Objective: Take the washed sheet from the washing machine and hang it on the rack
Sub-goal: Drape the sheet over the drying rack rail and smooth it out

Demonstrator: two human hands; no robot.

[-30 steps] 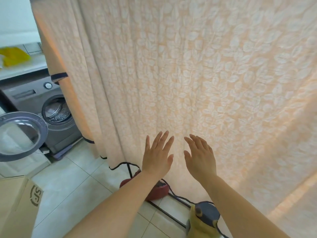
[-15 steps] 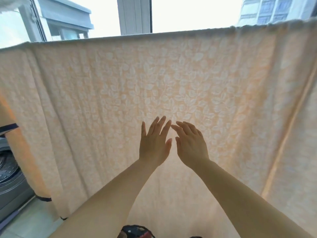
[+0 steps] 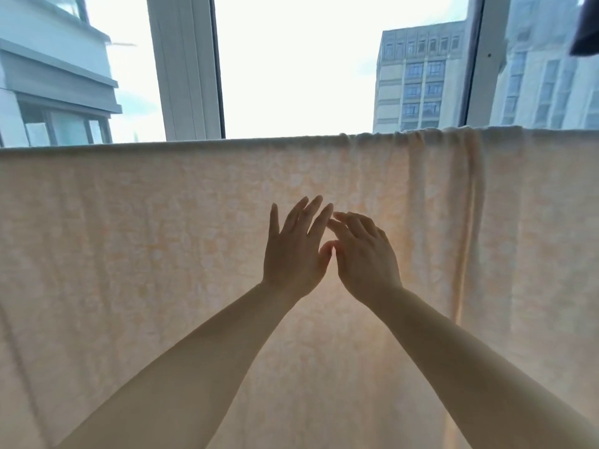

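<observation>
sheet draping over rack | left hand, right hand: fingers released, grasping nothing | you're smoothing; be spreading bunched folds outward

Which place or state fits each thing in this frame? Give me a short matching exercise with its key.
Things:
1. sheet
2. left hand
3. right hand
4. window frame post

Places or states:
A. fingers bent forward, right of centre
B. draped over a line, bunched at upper right
C. upright, above the sheet, left of centre
D. fingers straight and spread

Pairs: 1-B, 2-D, 3-A, 4-C
</observation>
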